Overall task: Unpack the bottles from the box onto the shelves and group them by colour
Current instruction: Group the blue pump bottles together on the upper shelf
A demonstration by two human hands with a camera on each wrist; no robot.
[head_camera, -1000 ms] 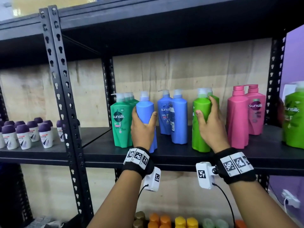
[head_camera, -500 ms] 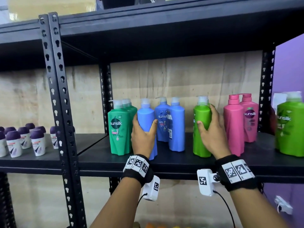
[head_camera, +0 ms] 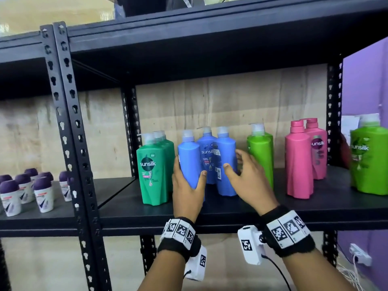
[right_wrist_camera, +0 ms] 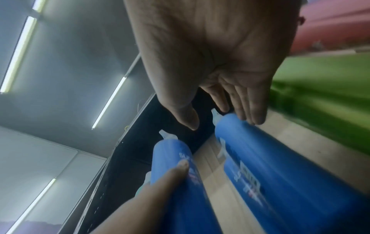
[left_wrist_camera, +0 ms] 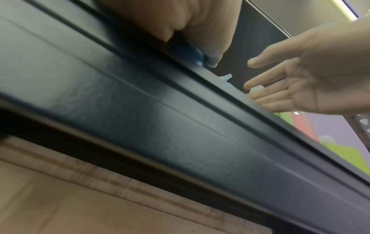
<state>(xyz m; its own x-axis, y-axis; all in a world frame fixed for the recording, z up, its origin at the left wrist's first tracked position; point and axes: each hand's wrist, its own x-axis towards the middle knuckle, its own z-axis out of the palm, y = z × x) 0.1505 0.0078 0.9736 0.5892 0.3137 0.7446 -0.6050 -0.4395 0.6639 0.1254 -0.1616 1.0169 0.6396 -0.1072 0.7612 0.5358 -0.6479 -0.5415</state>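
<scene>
- Blue plastic fills the middle of the black metal shelf (head_camera: pixel 262 208): three blue shampoo bottles stand upright in a tight cluster between the dark green group and the lime green pair.
- Nearest of them, the front blue bottle (head_camera: pixel 190 158) sits in the left hand (head_camera: pixel 186 194), thumb on its right face and fingers wrapped round its left side; its base is on or just above the shelf, I cannot tell which.
- Just right of it, the right hand (head_camera: pixel 249 183) is spread wide and holds nothing, thumb and fingertips reaching toward the right-hand blue bottle (head_camera: pixel 225 162); the right wrist view shows the fingertips at that bottle's shoulder.
- Behind and between those two stands the third blue bottle (head_camera: pixel 206 152), its sunsilk label facing out.
- Left of the held bottle, almost touching the knuckles, are the dark green bottles (head_camera: pixel 153 171) in a row running back.
- Right of the open hand stand the lime green bottles (head_camera: pixel 260 156), then two pink bottles (head_camera: pixel 299 160), then a lone lime green bottle (head_camera: pixel 369 160) at the edge.
- On the neighbouring shelf to the left sit small purple-capped roll-ons (head_camera: pixel 25 190).
</scene>
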